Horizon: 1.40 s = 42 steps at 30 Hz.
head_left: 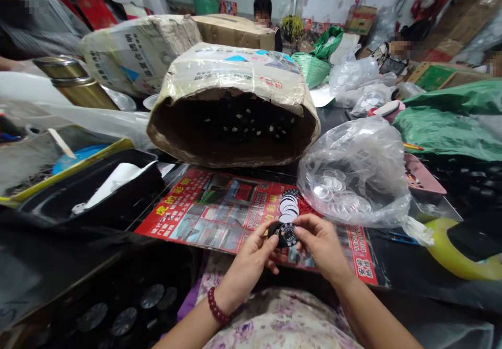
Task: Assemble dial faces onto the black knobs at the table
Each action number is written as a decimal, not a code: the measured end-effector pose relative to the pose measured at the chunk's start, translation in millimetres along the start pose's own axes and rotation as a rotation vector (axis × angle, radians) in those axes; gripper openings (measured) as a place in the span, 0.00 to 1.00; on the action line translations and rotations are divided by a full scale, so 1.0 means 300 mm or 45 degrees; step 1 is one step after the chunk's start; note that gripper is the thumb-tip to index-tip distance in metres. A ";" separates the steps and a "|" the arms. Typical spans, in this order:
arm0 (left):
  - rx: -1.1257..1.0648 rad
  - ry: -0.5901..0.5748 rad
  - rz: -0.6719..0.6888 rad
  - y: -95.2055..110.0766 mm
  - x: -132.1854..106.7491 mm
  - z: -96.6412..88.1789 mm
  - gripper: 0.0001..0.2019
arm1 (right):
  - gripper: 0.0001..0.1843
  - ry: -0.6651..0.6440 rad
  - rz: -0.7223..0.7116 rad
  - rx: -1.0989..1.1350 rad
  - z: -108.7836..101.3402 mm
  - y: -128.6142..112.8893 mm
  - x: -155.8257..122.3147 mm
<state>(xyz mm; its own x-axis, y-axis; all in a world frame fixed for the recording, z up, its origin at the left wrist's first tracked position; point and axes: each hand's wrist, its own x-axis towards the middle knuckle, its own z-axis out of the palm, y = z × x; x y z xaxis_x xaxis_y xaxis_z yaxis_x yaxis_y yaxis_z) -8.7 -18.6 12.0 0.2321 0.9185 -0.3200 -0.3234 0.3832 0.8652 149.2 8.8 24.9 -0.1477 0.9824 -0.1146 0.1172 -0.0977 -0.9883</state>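
Over the red printed sheet (219, 218) my two hands meet in front of me. My left hand (254, 252) is closed on a black round case (274, 228), mostly covered by fingers and a disc. Between the fingertips of my right hand (319, 241) is a black dial disc (289, 235) with pale marks round its edge. The disc overlaps the case; whether they touch is unclear. Just beyond, a fanned row of white-backed discs (288, 210) lies on the sheet. A clear plastic bag (353, 166) at the right holds several clear round pieces.
An open sack (235, 69) of black parts faces me. At the left are a black tray (94, 192) with white paper and a gold flask (80, 82). A yellow tape roll (451, 255) and green bag (451, 124) lie right. A person (263, 11) sits at the back.
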 end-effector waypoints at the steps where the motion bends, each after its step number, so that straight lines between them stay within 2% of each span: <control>1: 0.006 -0.002 0.009 -0.005 0.002 0.002 0.26 | 0.07 0.010 0.074 0.091 0.011 0.003 0.001; 3: 0.013 -0.007 0.029 -0.016 0.006 0.004 0.26 | 0.08 0.030 0.116 0.144 0.032 0.009 0.001; 6: 0.048 -0.002 0.080 -0.027 0.005 0.005 0.24 | 0.07 0.045 0.056 0.049 0.055 0.010 -0.005; 10: 0.062 0.012 0.088 -0.037 0.004 0.007 0.24 | 0.05 0.055 0.052 -0.010 0.057 0.003 -0.014; 15: 0.223 -0.017 0.141 -0.048 0.010 0.001 0.22 | 0.04 0.099 -0.177 -0.346 0.043 -0.012 -0.024; 16: 0.274 -0.016 0.150 -0.049 0.010 -0.001 0.20 | 0.03 0.103 -0.174 -0.352 0.042 -0.014 -0.025; 17: 0.321 -0.012 0.161 -0.049 0.008 -0.004 0.18 | 0.02 0.101 -0.126 -0.306 0.043 -0.014 -0.026; 19: 0.414 -0.004 0.204 -0.048 0.003 -0.010 0.15 | 0.07 0.066 0.046 -0.116 0.049 -0.005 -0.027; 22: 0.594 0.000 0.324 -0.049 -0.007 -0.024 0.14 | 0.13 -0.099 0.284 0.144 0.067 0.030 -0.035; 25: 0.690 0.006 0.359 -0.045 -0.007 -0.034 0.14 | 0.16 -0.255 0.342 0.194 0.064 0.069 -0.054; 27: 0.590 0.029 0.286 -0.034 0.003 -0.036 0.14 | 0.15 -0.240 0.248 0.064 0.028 0.082 -0.067; 28: 0.495 0.055 0.234 -0.026 0.011 -0.037 0.15 | 0.13 -0.180 0.150 -0.069 -0.001 0.085 -0.070; 31: 0.154 0.156 0.092 0.006 0.039 -0.038 0.17 | 0.08 0.108 -0.201 -0.580 -0.114 0.086 -0.062; 34: -0.110 0.169 -0.015 0.026 0.057 -0.036 0.13 | 0.08 0.215 -0.306 -0.910 -0.192 0.095 -0.037; 36: -0.203 0.160 -0.051 0.026 0.059 -0.030 0.12 | 0.08 0.188 -0.304 -1.015 -0.198 0.103 -0.022; 42: -0.224 0.155 -0.074 0.015 0.041 -0.021 0.13 | 0.10 0.139 -0.426 -1.197 -0.126 0.098 0.005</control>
<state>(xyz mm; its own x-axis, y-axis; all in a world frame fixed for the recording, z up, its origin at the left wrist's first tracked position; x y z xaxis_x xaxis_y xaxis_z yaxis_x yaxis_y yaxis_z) -13.2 -5.1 9.6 0.1460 0.8954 -0.4207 -0.4706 0.4369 0.7666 189.6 13.4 -0.6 -0.2296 0.9502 0.2107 0.8215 0.3053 -0.4816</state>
